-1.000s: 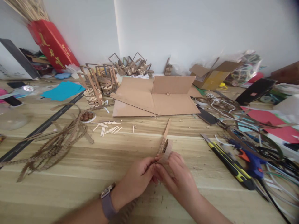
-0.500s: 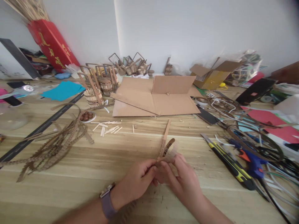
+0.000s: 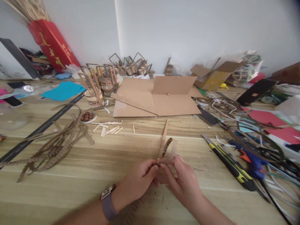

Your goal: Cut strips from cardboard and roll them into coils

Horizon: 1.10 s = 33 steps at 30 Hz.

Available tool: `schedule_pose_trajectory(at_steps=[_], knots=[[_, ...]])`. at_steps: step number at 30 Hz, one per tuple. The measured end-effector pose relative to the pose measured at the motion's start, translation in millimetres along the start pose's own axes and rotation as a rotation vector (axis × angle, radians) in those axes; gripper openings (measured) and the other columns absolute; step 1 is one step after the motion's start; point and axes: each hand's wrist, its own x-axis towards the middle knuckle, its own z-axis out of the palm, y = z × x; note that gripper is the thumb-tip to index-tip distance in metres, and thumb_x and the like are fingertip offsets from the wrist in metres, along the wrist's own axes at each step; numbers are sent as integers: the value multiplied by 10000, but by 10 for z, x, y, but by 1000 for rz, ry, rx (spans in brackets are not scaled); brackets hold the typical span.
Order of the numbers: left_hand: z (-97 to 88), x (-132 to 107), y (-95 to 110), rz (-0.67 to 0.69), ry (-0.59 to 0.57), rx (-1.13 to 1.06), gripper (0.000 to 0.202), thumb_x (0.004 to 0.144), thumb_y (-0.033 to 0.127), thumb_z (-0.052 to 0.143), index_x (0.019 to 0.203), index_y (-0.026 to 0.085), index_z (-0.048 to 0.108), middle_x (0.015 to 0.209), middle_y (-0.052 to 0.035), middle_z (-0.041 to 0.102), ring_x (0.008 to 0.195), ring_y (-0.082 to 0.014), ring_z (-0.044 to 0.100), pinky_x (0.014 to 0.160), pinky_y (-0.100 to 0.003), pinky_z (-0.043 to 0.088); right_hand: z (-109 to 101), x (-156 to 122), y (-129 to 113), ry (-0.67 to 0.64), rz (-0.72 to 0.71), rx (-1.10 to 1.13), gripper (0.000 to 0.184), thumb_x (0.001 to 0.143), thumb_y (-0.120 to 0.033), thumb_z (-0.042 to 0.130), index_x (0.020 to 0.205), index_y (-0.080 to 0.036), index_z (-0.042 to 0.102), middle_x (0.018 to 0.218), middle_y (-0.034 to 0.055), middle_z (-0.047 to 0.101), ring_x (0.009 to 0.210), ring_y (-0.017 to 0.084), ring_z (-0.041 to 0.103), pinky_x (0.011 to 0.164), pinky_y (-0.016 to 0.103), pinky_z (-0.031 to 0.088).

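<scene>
At the front middle of the table, my left hand [image 3: 142, 178] and my right hand [image 3: 181, 179] meet with their fingertips pinched on a brown cardboard strip [image 3: 163, 139]. One straight end of the strip points away from me, and a printed part curls up in a loop beside my right fingers. My fingers hide the spot where it is gripped. A watch with a purple band [image 3: 109, 204] is on my left wrist. Below my left wrist, a blurred length of ridged strip [image 3: 133, 209] hangs or lies.
Ridged cardboard strips [image 3: 58, 140] lie left, near small sticks [image 3: 107, 128] and a dish of brown balls [image 3: 87, 117]. Small baskets [image 3: 93, 97] stand behind. Flattened cardboard [image 3: 173, 104] lies ahead. A utility knife [image 3: 229, 162] and a blue glue gun [image 3: 255, 165] are right.
The strip's straight end has swung slightly left, and its curled part has opened into a wider loop. Both hands keep their pinch in nearly the same place.
</scene>
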Motion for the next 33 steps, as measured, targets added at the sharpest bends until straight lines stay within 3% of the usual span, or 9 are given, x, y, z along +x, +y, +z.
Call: schedule_pose_trajectory(at_steps=[6, 11, 15, 20, 24, 33], knots=[[-3, 5, 49, -12, -15, -7, 428, 960, 513, 425, 954, 145, 643, 753, -50, 683, 665, -161, 615, 632, -259, 489, -4, -3, -18, 13, -23, 6, 156, 957, -209, 454, 895, -211, 598, 737, 40, 700, 669, 182, 674, 592, 283, 530], [-2, -20, 60, -28, -35, 8, 448, 960, 511, 421, 1081, 134, 629, 726, -55, 693, 649, -165, 621, 638, -271, 493, 2, -42, -5, 20, 130, -11, 218, 977, -300, 423, 869, -210, 589, 667, 30, 684, 583, 175, 676, 491, 256, 503], [-7, -15, 32, -18, -19, 22, 433, 965, 506, 420, 1075, 138, 622, 746, -51, 689, 665, -164, 621, 645, -266, 488, -5, -39, -13, 17, 121, -1, 219, 973, -297, 430, 849, -213, 590, 668, 23, 687, 577, 170, 677, 502, 250, 503], [-13, 8, 16, 28, 6, 45, 434, 961, 523, 424, 911, 141, 623, 739, -36, 635, 660, -155, 592, 627, -255, 467, -7, -30, -40, 18, 39, 17, 201, 968, -258, 436, 843, -218, 588, 712, 23, 702, 626, 174, 688, 561, 265, 512], [-17, 12, 23, 41, 6, 54, 424, 969, 512, 414, 846, 152, 602, 718, -29, 618, 665, -155, 584, 635, -255, 464, 1, -35, -44, 3, 61, 29, 203, 976, -254, 420, 862, -216, 583, 683, 19, 706, 600, 169, 684, 543, 262, 503], [-8, -21, 73, -8, -37, 59, 416, 971, 496, 406, 1030, 148, 627, 729, -46, 688, 643, -158, 615, 636, -259, 492, -12, -41, -41, -2, 199, 73, 237, 983, -336, 401, 841, -223, 553, 711, 27, 732, 584, 168, 705, 476, 244, 499]])
